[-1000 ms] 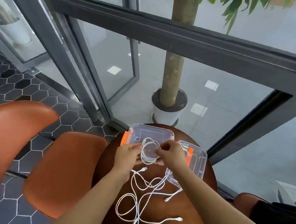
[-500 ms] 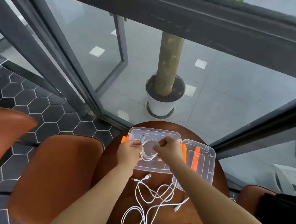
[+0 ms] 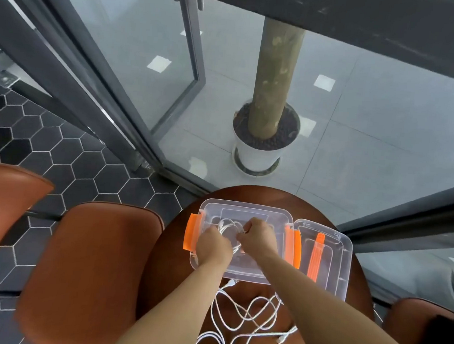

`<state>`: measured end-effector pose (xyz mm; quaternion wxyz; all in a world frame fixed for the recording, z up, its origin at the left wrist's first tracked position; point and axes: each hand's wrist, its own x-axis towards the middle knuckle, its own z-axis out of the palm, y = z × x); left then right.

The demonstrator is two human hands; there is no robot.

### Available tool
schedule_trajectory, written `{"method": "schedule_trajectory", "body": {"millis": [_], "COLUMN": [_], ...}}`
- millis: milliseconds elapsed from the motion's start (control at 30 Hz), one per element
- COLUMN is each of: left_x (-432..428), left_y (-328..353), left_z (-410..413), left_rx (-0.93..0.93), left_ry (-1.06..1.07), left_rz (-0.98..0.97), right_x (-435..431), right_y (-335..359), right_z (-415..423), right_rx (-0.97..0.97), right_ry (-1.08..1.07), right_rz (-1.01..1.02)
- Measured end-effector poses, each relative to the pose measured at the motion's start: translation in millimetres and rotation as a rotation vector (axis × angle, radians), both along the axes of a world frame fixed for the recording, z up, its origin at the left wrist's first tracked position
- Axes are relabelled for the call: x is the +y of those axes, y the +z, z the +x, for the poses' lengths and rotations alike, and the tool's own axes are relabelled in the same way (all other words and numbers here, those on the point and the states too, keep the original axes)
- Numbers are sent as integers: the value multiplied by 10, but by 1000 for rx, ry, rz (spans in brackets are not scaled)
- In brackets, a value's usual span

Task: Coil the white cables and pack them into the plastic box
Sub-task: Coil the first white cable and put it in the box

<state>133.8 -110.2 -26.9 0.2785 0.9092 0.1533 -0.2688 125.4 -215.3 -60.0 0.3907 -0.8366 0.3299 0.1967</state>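
A clear plastic box (image 3: 244,209) with orange latches stands on the round brown table (image 3: 359,264). Inside the box lies a coiled white cable (image 3: 229,225). My left hand (image 3: 214,247) grips the coil's left side and my right hand (image 3: 257,237) pinches its right side, both reaching down into the box. Loose white cables (image 3: 242,315) lie tangled on the table in front of the box, between my forearms.
The box's clear lid (image 3: 322,259) with an orange handle lies to the right of the box. Brown chairs (image 3: 87,264) stand to the left. A potted tree (image 3: 265,139) stands beyond the glass wall behind the table.
Both hands have carried the coiled cable forward from above the table down into the box. The camera has tilted downward.
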Motion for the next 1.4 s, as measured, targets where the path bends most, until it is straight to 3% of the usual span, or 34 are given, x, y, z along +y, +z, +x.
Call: {"method": "schedule_trajectory", "body": {"millis": [167, 400, 633, 733, 833, 1400], "left_x": [30, 17, 113, 327, 700, 872], "left_y": [-98, -91, 103, 221, 102, -213], "left_z": [105, 154, 41, -52, -42, -28], "left_rx": [105, 206, -33, -346, -515, -480], "left_ry": [-79, -628, -1015, -1185, -1070, -1033], "left_rz": [-20, 174, 354, 413, 412, 402], "right_x": [2, 0, -31, -52, -59, 180], "right_y": [-183, -321, -421, -427, -433, -415], "right_z": [27, 43, -17, -43, -37, 108], "right_rx": [44, 57, 52, 61, 55, 51], "right_ry": [-13, -57, -3, -5, -5, -12], "right_rz": [14, 34, 16, 37, 57, 90]}}
